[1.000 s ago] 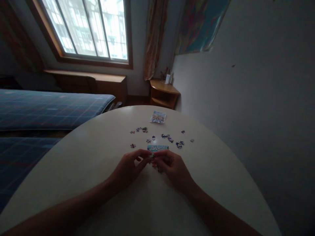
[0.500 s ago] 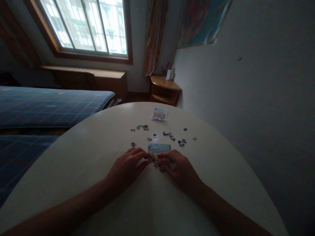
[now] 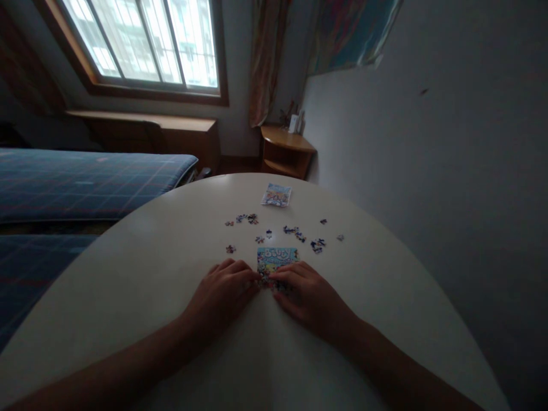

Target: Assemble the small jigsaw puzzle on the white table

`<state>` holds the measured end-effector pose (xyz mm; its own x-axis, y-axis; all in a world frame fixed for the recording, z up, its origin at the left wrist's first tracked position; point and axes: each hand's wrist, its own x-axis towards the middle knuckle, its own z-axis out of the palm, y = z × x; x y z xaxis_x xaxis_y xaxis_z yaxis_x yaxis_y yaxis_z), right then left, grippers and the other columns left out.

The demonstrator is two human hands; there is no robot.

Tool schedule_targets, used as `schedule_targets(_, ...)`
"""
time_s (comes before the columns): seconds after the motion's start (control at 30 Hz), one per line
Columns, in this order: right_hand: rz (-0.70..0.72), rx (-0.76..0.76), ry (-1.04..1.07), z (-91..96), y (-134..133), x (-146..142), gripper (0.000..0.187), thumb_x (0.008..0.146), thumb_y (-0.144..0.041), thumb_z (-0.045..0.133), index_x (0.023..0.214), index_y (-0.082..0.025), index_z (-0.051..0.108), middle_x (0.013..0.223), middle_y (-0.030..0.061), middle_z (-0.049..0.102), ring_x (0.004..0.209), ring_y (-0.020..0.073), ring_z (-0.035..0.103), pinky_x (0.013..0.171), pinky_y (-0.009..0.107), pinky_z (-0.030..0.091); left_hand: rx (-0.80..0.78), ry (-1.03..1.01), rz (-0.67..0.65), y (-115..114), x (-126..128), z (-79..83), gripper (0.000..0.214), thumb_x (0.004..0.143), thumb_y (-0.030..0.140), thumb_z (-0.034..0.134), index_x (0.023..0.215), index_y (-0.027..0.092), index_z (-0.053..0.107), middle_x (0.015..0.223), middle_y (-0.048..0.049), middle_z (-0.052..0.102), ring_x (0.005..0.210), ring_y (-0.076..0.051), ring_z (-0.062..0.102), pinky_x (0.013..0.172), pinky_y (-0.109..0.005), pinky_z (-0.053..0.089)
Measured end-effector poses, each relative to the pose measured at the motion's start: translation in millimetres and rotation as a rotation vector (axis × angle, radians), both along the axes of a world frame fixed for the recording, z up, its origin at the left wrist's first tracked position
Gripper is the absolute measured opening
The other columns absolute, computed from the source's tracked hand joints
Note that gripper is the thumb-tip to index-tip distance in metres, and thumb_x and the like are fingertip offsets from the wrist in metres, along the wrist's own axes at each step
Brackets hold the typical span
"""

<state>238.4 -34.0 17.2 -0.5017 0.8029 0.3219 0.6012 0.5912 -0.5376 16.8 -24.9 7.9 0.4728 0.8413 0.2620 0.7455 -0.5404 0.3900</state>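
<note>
White and smooth, the table (image 3: 145, 274) fills the lower frame, bare forearms slanting in from both bottom corners. The left hand (image 3: 223, 292), just left of centre, has its fingers bent and close together, their tips at the lower left corner of the puzzle (image 3: 278, 255); whether they pinch a piece there cannot be told. The right hand (image 3: 314, 297), right of centre, lies partly over the puzzle's lower right part. Its index finger and thumb are parted a little, the index on the puzzle and the thumb near the bottom edge; whether they grip anything cannot be told. The puzzle lies flat at the centre of the frame, teal with pale lettering along its top, its lower part dim and half hidden between the hands.

Beyond it, loose pieces (image 3: 318, 246) are scattered in small groups to left and right. Past these, above centre, lies a packet (image 3: 276, 195). A blue checked mattress (image 3: 94, 182) spans the left side. Farther back stand a desk (image 3: 188, 123) at upper left and a cabinet (image 3: 286, 138) above centre, with a bright window (image 3: 141, 40) at the upper left.
</note>
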Motion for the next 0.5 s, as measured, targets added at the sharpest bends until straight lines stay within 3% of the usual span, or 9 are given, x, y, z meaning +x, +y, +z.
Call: schedule_targets(0.5,0.059,0.148,-0.222,6.3,-5.4,-0.6,0.027,0.091,-0.023,0.059,0.116,-0.024,0.069,0.112,0.01,0.068,0.106,0.0262,0.059,0.093,0.047,0.048,-0.044,-0.064,0.078,2.7,-0.7,1.3,0.017,0.084,0.019,0.064,0.098,0.027,0.071,0.101,-0.002,0.072,0.101,-0.026,0.061,0.094,-0.045,0.048)
